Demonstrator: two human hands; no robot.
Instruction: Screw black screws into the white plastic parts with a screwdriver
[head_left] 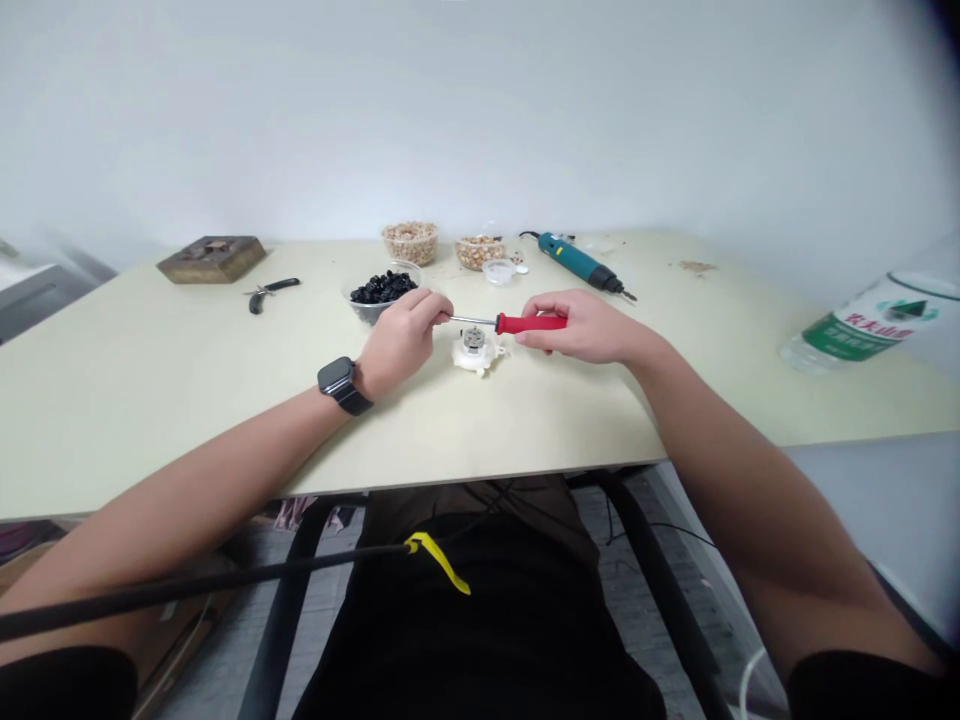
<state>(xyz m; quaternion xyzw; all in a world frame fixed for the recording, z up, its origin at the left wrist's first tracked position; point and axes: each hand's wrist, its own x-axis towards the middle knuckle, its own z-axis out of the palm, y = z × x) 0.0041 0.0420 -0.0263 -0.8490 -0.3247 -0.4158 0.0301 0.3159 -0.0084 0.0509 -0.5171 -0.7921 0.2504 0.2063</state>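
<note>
A screwdriver with a red handle (525, 323) lies level above the table, its metal shaft pointing left. Its handle is in the grip of my right hand (574, 325). At the tip of the shaft, the fingers of my left hand (409, 335) are pinched together; whether a small part is between them is too small to tell. Just below the shaft, a white plastic part with a round metal motor (474, 342) on top sits on the table, touched by neither hand.
Behind my left hand is a bowl of black pieces (382, 288). Farther back stand two bowls of small tan parts (410, 243), a small clear lid (499, 271) and a teal electric screwdriver (577, 262). Pliers (270, 293) and a wooden block (211, 260) lie left, a large bottle (862, 325) right.
</note>
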